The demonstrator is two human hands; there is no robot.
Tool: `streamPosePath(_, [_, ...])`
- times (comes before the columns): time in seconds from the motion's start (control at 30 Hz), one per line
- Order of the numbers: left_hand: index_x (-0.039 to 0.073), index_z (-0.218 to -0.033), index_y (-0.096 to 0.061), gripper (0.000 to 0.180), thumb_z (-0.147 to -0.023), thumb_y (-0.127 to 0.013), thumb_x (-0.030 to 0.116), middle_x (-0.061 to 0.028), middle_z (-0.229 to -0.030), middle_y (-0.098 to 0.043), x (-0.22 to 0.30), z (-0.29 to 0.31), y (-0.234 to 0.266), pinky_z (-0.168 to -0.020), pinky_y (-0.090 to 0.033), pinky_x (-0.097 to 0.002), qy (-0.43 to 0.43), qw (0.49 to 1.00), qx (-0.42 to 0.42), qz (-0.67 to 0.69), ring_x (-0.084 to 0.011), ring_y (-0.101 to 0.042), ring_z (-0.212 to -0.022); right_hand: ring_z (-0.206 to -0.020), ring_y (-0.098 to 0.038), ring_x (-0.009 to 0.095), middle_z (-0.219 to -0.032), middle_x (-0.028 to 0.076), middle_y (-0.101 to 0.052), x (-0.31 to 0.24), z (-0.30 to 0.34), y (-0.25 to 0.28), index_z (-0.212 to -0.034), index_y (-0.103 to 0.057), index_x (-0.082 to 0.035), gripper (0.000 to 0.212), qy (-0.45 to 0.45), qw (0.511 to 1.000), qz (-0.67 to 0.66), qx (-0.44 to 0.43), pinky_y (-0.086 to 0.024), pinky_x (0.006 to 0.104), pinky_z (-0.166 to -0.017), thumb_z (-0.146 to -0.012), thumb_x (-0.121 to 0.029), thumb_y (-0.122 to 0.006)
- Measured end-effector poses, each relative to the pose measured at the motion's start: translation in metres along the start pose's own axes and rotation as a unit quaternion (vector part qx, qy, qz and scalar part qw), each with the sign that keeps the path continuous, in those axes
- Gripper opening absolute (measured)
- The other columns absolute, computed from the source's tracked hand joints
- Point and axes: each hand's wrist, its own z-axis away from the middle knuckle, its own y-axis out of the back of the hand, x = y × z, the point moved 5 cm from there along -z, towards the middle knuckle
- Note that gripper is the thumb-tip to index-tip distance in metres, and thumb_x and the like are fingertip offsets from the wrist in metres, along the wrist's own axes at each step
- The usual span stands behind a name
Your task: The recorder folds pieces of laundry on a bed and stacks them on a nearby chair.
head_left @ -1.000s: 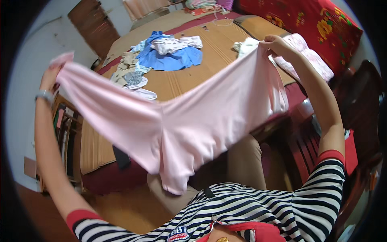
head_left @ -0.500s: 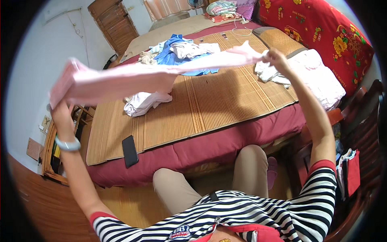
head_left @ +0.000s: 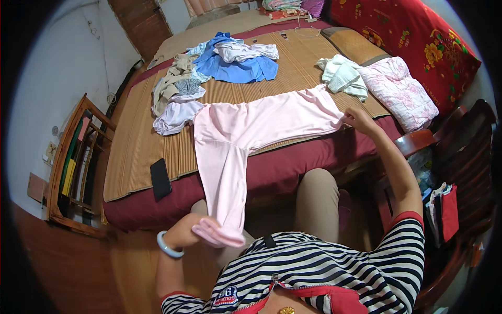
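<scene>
Pale pink trousers (head_left: pixel 230 131) lie spread over the near edge of the bed, one leg stretching right and the other hanging toward me. My right hand (head_left: pixel 360 120) is closed on the end of the right-hand leg. Close to my lap, my left hand (head_left: pixel 189 230) grips the other leg's end, its fingers partly hidden behind the folded-back cuff. A crumpled pale lilac garment (head_left: pixel 175 118) touches the trousers on the left.
Blue clothing (head_left: pixel 235 70) and beige clothing (head_left: pixel 170 83) lie heaped on the bamboo mat (head_left: pixel 136 157). A black phone (head_left: pixel 160 178) rests near the bed's front edge. At right are a white cloth (head_left: pixel 345 76), a floral folded quilt (head_left: pixel 402 94) and a wooden chair (head_left: pixel 470 152).
The pink trousers came down from the air onto the bed. My left hand moved down and toward me with one leg end; my right hand lowered, keeping hold of the other.
</scene>
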Motion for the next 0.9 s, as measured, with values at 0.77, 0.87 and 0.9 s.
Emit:
streamPosePath(0.77, [0.000, -0.108, -0.068, 0.019, -0.094, -0.064, 0.011, -0.0083, -0.100, -0.070, -0.023, -0.195, 0.001, -0.085, -0.053, -0.0297, -0.117, 0.993, -0.009, 0.023, -0.0155, -0.066, -0.097, -0.067, -0.062, 0.020, -0.074, 0.012, -0.067, 0.011, -0.058, 0.013, -0.086, -0.068, -0.001, 0.022, 0.031, 0.989, 0.104, -0.099, -0.049, 0.0364, -0.063, -0.083, -0.023, -0.072])
streamPosePath(0.87, [0.002, -0.100, -0.069, 0.016, -0.094, -0.063, 0.015, -0.0057, -0.090, -0.070, -0.048, -0.227, 0.114, -0.078, -0.051, -0.0270, -0.115, 0.956, 0.260, -0.070, -0.0116, -0.064, -0.084, -0.075, -0.067, 0.031, -0.080, 0.019, -0.069, 0.004, -0.095, 0.006, -0.091, -0.069, -0.001, 0.025, -0.004, 0.996, 0.090, -0.010, -0.051, 0.0405, -0.068, -0.083, -0.025, -0.071])
streamPosePath(0.9, [0.003, -0.102, -0.069, 0.015, -0.092, -0.063, 0.013, -0.0089, -0.093, -0.070, -0.052, -0.237, 0.142, -0.079, -0.051, -0.0305, -0.048, 0.939, 0.319, -0.120, -0.0167, -0.065, -0.087, -0.076, -0.068, 0.031, -0.081, 0.019, -0.069, 0.010, -0.104, 0.000, -0.092, -0.069, -0.001, 0.025, -0.018, 0.997, 0.078, 0.014, -0.051, 0.0410, -0.069, -0.083, -0.025, -0.070])
